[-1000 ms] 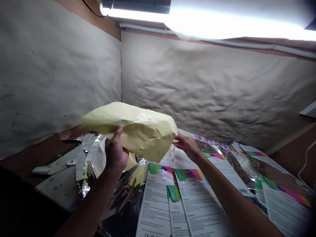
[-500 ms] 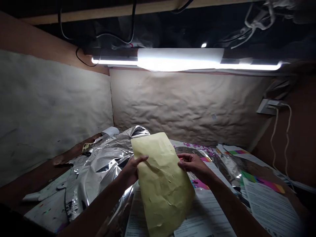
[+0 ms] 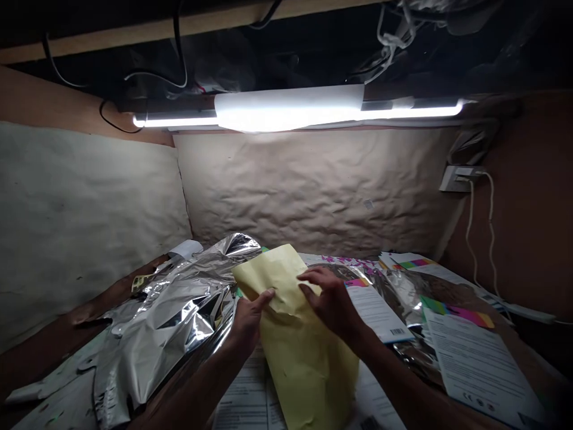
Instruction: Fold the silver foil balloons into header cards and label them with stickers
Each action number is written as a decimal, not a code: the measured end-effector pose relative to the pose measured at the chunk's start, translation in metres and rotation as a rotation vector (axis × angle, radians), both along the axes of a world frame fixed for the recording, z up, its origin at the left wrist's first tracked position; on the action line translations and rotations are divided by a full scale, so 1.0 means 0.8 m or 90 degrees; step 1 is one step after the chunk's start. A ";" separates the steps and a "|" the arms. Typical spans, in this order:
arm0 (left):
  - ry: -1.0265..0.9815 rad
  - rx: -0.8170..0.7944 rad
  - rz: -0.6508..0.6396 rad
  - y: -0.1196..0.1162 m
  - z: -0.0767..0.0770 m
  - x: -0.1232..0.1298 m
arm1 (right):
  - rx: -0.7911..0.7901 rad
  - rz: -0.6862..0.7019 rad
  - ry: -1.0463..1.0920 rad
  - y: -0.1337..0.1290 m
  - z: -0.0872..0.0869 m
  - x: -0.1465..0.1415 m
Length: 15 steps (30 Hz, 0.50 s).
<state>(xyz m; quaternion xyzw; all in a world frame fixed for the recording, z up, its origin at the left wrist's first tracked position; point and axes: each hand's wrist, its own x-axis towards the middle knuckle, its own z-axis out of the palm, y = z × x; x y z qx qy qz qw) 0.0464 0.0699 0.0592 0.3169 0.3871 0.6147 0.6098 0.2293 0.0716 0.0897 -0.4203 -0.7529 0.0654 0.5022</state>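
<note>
Fingers (image 3: 313, 282) on top of crumpled yellow paper (image 3: 304, 364)

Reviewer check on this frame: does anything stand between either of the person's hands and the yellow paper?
Nothing visible does. The left hand and right hand both touch the pale yellow paper packet directly. The crinkled silver foil sheet lies beside the left hand, not between hand and paper.

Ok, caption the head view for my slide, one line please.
Left hand and right hand hold a creased yellow paper beside crumpled silver foil.
</note>
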 end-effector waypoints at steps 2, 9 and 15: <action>-0.007 0.019 -0.032 -0.006 -0.003 0.002 | -0.029 0.066 -0.006 -0.013 -0.004 -0.022; 0.004 0.069 -0.087 -0.025 0.004 -0.008 | -0.145 0.117 0.088 -0.038 0.005 -0.046; 0.024 0.048 -0.067 -0.036 0.011 -0.013 | -0.116 0.135 0.058 -0.047 0.012 -0.053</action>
